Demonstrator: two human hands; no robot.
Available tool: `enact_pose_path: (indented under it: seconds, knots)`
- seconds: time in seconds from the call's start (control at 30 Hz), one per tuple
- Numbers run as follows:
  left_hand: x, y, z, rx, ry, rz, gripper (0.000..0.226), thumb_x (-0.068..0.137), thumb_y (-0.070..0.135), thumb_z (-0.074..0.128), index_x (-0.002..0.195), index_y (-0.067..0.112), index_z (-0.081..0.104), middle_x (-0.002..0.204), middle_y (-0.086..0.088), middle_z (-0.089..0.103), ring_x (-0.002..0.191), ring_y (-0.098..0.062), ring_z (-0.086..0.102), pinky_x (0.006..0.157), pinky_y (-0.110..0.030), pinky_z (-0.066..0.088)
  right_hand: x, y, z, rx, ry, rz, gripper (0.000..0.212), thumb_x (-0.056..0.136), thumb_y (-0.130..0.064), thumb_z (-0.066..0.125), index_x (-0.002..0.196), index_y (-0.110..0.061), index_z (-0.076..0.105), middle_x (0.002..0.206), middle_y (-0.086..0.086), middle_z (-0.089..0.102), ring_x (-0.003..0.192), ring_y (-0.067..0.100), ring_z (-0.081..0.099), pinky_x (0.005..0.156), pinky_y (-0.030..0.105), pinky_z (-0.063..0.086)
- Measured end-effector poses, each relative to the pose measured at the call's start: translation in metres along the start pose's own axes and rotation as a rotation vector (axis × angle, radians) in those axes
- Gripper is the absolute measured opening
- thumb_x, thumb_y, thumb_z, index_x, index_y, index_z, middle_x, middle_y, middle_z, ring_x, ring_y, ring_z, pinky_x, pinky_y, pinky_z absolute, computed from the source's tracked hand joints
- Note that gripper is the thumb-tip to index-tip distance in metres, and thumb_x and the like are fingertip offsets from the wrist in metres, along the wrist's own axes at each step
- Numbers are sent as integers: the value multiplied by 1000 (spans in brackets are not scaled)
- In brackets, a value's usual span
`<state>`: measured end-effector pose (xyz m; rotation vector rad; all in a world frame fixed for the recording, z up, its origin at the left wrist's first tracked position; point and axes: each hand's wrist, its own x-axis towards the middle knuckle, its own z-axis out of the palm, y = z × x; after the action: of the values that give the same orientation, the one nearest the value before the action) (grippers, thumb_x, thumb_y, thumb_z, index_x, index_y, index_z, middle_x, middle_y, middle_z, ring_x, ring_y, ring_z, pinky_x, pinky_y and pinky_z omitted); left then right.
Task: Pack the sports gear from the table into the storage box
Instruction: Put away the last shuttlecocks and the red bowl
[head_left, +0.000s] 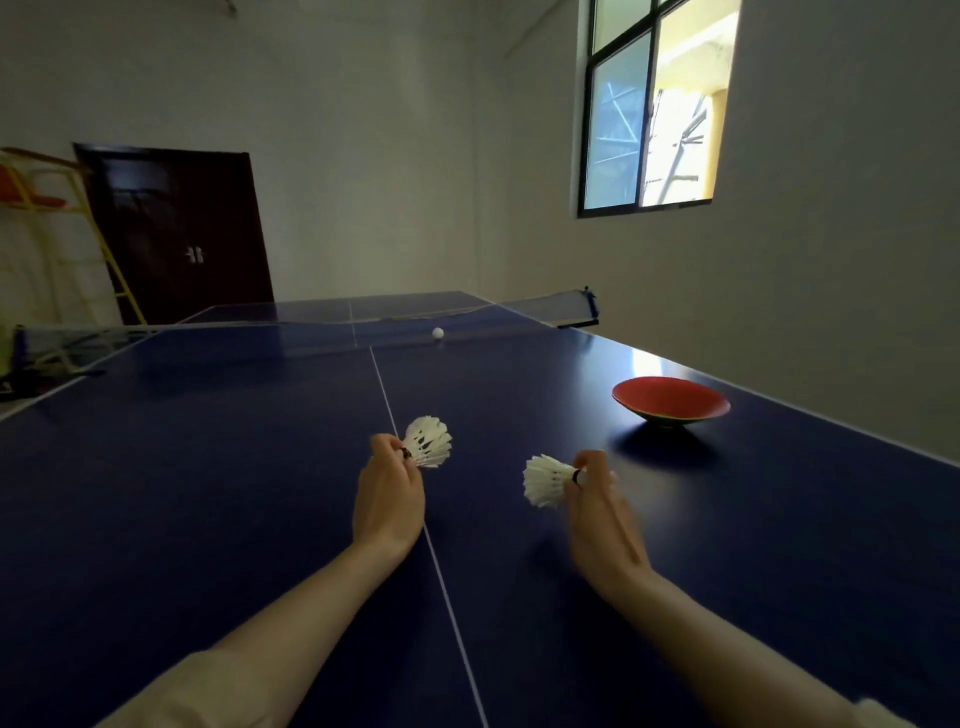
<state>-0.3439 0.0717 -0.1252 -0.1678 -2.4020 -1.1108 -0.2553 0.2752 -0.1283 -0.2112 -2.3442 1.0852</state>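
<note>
My left hand pinches the cork of a white feather shuttlecock, its feathers pointing up and to the right, just above the table's centre line. My right hand pinches the cork of a second white shuttlecock, whose feathers point left. Both hands hover over the blue table-tennis table. A white ping-pong ball lies by the net. No storage box is in view.
A red bowl-shaped dish sits on the table to the right, near the side edge. The net spans the table's middle. A dark door and a yellow frame stand at the back left, a window at the right.
</note>
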Motion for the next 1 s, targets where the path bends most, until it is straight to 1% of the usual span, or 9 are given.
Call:
enact_pose_path:
  seconds: [0.2,0.43,0.5,0.57,0.63,0.73,0.83,0.93,1.0]
  knots:
    - [-110,88,-48,-180,-176,18,8,100,20,42,102,16,35,81,-6,56,58,-15,49,50,-34,44,-95,-18,-86,95,14,120,11,98,-20,39,93,-28,34,90,11,55,69,30,56,59,45,51]
    - [-250,195,-72,-328,-381,219,19,99,28,46,105,12,42,83,-8,62,71,-22,59,61,-43,47,-231,-11,-203,82,106,213,8,102,-23,41,108,-20,37,96,10,57,81,30,63,73,53,55]
    - [-277,214,-72,-365,-401,243,19,98,27,47,106,12,41,81,-4,58,65,-17,53,56,-34,41,-261,-6,-231,108,137,234,12,102,-23,42,112,-17,38,96,9,56,82,29,64,69,48,58]
    - [-311,231,-69,-409,-447,253,18,96,26,48,106,13,42,85,-5,60,69,-17,54,59,-31,39,-301,4,-263,127,184,275,16,103,-23,43,116,-15,39,99,7,56,81,24,64,56,26,56]
    - [-341,238,-63,-430,-510,255,20,96,28,49,108,14,42,87,-5,61,70,-15,55,58,-27,40,-335,16,-285,86,220,326,18,103,-26,44,117,-15,40,101,4,56,80,21,64,49,17,50]
    - [-400,238,-47,-422,-632,218,21,96,28,52,108,14,42,88,0,57,72,-9,56,52,-14,42,-396,43,-316,7,249,430,22,101,-33,46,115,-16,41,98,4,58,79,21,64,49,18,48]
    - [-467,228,-25,-404,-775,168,25,95,32,54,108,15,43,94,-4,60,79,-15,60,64,-25,52,-463,81,-337,-79,249,600,25,99,-38,49,108,-15,45,92,7,62,76,23,65,53,27,51]
    - [-529,214,-4,-311,-990,74,22,96,32,52,106,17,39,96,-5,58,80,-18,61,61,-29,51,-517,121,-351,-111,264,771,18,97,-33,55,98,-16,48,90,11,65,75,25,65,57,36,53]
    - [-561,207,6,-263,-1085,5,21,97,30,50,105,16,37,94,-5,56,77,-19,60,61,-33,50,-543,144,-358,-120,251,877,17,97,-27,56,101,-13,48,90,10,63,73,21,62,55,31,51]
